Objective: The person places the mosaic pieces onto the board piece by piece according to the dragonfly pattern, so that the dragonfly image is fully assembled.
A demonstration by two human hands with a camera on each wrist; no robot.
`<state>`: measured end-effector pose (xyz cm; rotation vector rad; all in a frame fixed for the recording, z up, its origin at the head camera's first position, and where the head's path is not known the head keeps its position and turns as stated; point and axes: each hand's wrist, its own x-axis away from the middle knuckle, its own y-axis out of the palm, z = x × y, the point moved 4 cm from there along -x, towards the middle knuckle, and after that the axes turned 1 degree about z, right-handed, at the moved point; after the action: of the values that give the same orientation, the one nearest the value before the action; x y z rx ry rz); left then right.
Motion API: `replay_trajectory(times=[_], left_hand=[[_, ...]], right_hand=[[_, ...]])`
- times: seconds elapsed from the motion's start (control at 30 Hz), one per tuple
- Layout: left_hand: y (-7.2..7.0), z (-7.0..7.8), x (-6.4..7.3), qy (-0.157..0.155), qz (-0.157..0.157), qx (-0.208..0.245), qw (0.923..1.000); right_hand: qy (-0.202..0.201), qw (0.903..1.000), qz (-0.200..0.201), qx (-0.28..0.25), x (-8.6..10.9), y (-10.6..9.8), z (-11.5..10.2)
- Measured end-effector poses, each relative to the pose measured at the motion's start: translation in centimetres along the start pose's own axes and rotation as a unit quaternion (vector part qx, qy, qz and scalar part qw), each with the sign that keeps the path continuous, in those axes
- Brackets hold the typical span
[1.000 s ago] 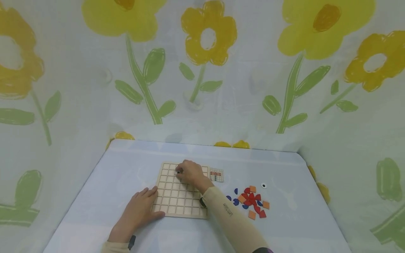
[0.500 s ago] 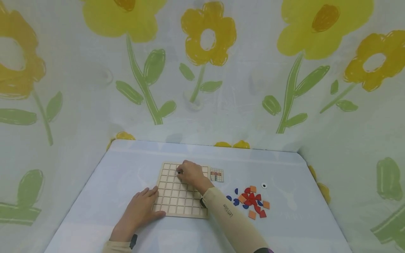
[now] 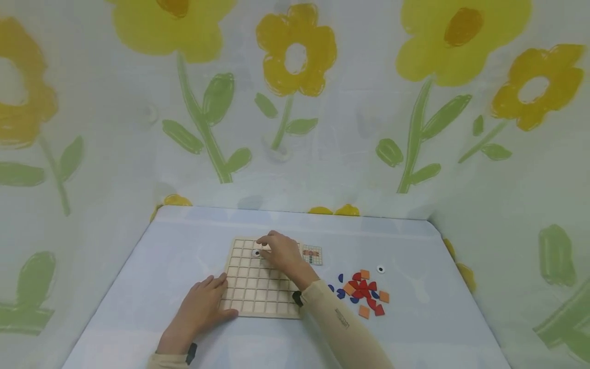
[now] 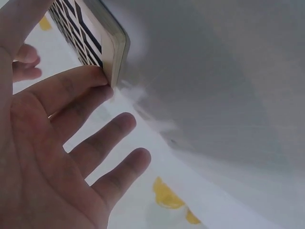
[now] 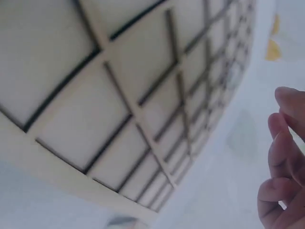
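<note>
A wooden grid board lies on the table in the head view. On one of its upper cells sits a white tile with a black dot. Just to the right of this tile is my right hand, its thumb and index finger parted and holding nothing. In the right wrist view the fingers appear at the right edge, off the board. My left hand rests at the board's lower left corner, thumb by the front edge. The left wrist view shows its straight fingers, some touching the board's edge.
A small printed pattern card lies against the board's right side. Farther right is a loose pile of red pieces, orange squares and blue pieces. A second white dotted piece lies beyond it. Flowered curtain surrounds the table.
My right hand has let go of the white dotted tile, which now lies uncovered on the board, and its fingers have spread and shifted slightly right. The left hand stays at the board's corner.
</note>
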<state>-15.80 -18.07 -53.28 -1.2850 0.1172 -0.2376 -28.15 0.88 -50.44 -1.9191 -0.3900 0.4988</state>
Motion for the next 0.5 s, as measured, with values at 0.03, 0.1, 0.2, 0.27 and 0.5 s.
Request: replay_trajectory(times=[0.03,0.1,0.2,0.27,0.5], left_hand=[[-0.1,0.0,0.0,-0.001,-0.001,0.0,1.0],[-0.2,0.0,0.1,-0.004,-0.005,-0.001,1.0],[-0.3,0.2,0.2,-0.006,-0.01,0.0,0.9999],[-0.4,0.3,0.2,-0.006,-0.011,0.0,0.9999],[-0.4,0.4,0.2,-0.002,-0.009,0.009,0.9999]], right_hand=[[-0.002,1.0,0.009,-0.003,0.2,-0.5,-0.1],[-0.004,0.9995,0.03,-0.013,0.7,-1.5,-0.2],[-0.009,0.9978,0.062,-0.023,1.6,-3.1,-0.3],[-0.01,0.9964,0.079,-0.03,2.3,-4.0,-0.2],[0.0,0.9948,0.098,-0.03,4.4,-5.6,1.3]])
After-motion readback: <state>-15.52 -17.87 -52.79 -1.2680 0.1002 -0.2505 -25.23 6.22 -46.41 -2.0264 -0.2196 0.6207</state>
